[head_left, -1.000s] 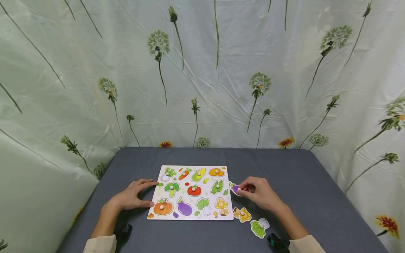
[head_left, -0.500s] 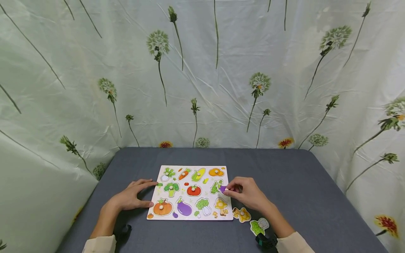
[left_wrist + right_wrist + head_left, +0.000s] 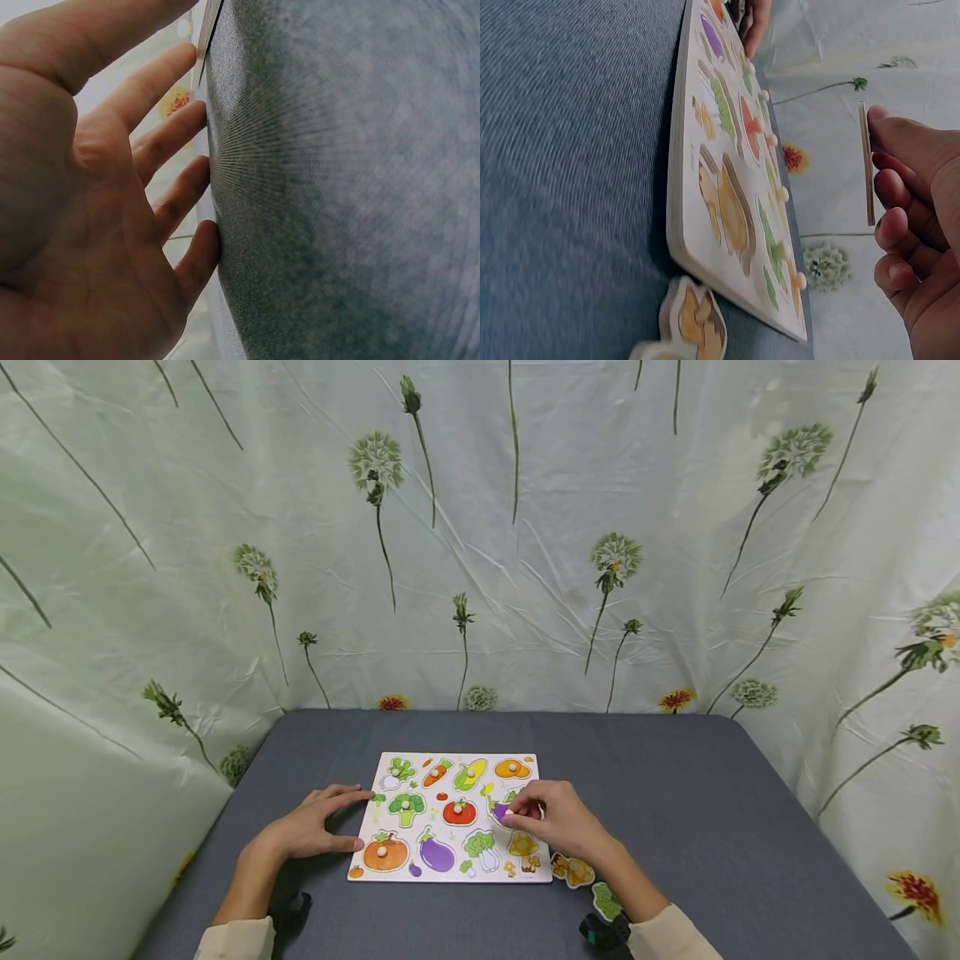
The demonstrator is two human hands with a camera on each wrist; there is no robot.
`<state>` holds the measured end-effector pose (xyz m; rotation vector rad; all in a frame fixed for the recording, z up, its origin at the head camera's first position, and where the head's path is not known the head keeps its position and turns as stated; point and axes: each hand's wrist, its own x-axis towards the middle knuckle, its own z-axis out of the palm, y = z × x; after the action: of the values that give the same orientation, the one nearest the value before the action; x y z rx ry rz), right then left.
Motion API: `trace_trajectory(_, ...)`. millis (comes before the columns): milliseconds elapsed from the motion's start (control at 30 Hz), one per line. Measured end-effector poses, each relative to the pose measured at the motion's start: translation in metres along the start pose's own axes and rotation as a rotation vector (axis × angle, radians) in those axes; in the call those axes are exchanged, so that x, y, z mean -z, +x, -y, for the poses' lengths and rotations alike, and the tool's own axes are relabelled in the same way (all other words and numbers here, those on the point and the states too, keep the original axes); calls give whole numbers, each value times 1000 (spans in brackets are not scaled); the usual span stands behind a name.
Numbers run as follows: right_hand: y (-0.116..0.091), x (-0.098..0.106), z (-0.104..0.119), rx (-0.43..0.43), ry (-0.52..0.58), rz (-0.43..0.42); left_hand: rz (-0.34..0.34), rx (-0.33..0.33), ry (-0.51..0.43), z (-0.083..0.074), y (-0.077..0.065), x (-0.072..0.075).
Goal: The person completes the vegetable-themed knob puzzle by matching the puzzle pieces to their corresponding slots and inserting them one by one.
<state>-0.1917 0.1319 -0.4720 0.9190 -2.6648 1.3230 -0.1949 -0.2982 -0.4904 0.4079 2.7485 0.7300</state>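
Observation:
A white wooden vegetable puzzle board [image 3: 442, 878] lies on the table. My right hand [image 3: 558, 814] pinches the eggplant puzzle piece [image 3: 497, 811] by its knob, above the board's right half. In the right wrist view the piece [image 3: 868, 165] is edge-on, raised clear of the board. My left hand [image 3: 311, 825] is spread at the board's left edge, thumb and index fingertip touching it. The eggplant recess [image 3: 437, 853], bok choy recess [image 3: 482, 850] and mushroom recess [image 3: 726, 206] hold no pieces. Several knobbed pieces sit in the board, including tomato [image 3: 460, 812] and pumpkin [image 3: 386, 852].
A mushroom piece [image 3: 579, 872] lies just off the board's lower right corner. Nearer me is a green bok choy piece [image 3: 606, 902], partly hidden by my right wrist and its black strap. A floral curtain [image 3: 480, 527] hangs behind the grey-covered table [image 3: 660, 777].
My right hand has carried the eggplant piece leftward from beside the board to over it. My left hand has stayed at the board's left edge.

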Motion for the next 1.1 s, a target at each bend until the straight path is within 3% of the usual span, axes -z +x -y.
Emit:
trace_trajectory(400, 15, -28, 7, 36, -4, 26, 16, 0, 0, -6, -4, 4)
trace_trajectory(1100, 29, -67, 14, -5, 25, 76, 18, 7, 2, -5, -3, 4)
